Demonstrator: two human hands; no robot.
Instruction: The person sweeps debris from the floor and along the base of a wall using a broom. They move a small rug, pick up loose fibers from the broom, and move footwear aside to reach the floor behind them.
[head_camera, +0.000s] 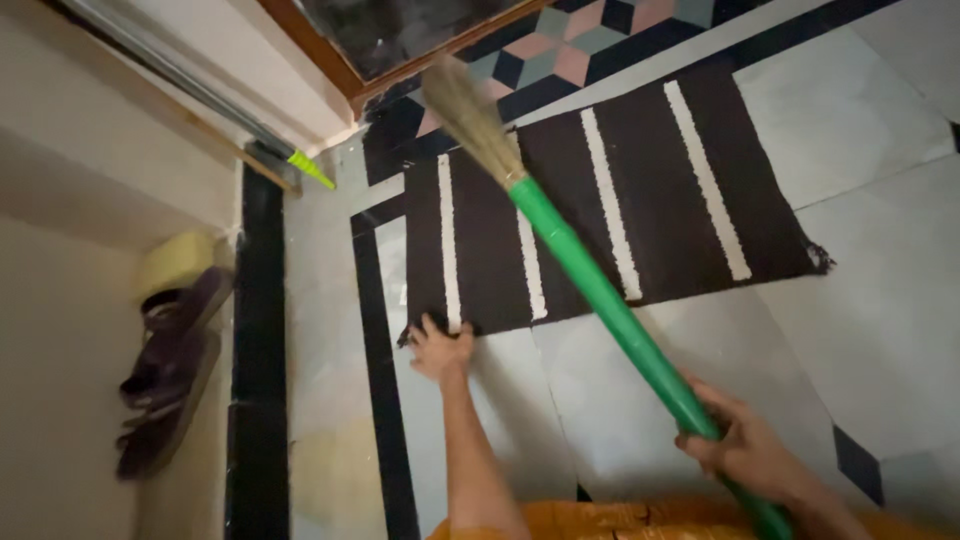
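Head view: striped mat (610, 200) on tiled floor (880, 300).

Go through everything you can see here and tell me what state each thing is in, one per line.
left hand: gripping the near corner of the mat
right hand: closed around the broom handle
broom: held up off the floor, slanting, bristles over the far edge of the mat
striped mat: flat on the tiled floor, near corner held
sandals: stacked beside the wall at left
second green-tipped stick: leaning along the wall
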